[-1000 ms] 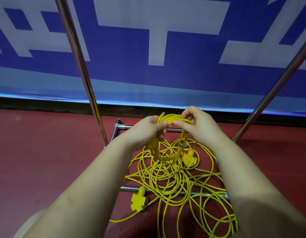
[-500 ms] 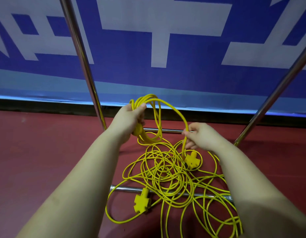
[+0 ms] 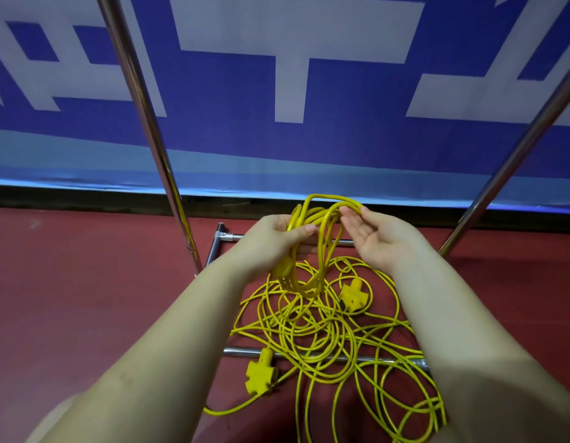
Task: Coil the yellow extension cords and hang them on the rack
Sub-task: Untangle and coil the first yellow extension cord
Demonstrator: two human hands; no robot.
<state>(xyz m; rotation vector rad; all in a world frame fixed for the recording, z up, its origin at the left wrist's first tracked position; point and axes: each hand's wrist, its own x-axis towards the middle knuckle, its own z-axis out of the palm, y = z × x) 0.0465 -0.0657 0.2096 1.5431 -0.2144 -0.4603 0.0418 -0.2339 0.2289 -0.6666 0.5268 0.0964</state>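
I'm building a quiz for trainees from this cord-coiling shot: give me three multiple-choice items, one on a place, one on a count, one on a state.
1. Where does the loose cord pile lie?
A. on the red floor, across the rack's lower bar
B. on a table
C. hung on the rack's top bar

2. How many yellow multi-outlet sockets show on the floor?
A. none
B. two
C. five

3. What is the left hand doing?
A. hanging idle
B. pressing flat on the floor
C. gripping a bundle of coiled loops

Answers:
1 A: strands cross the lower bar on red floor.
2 B: one socket near the right forearm, another by the bar.
3 C: fingers curl round the coiled loops.
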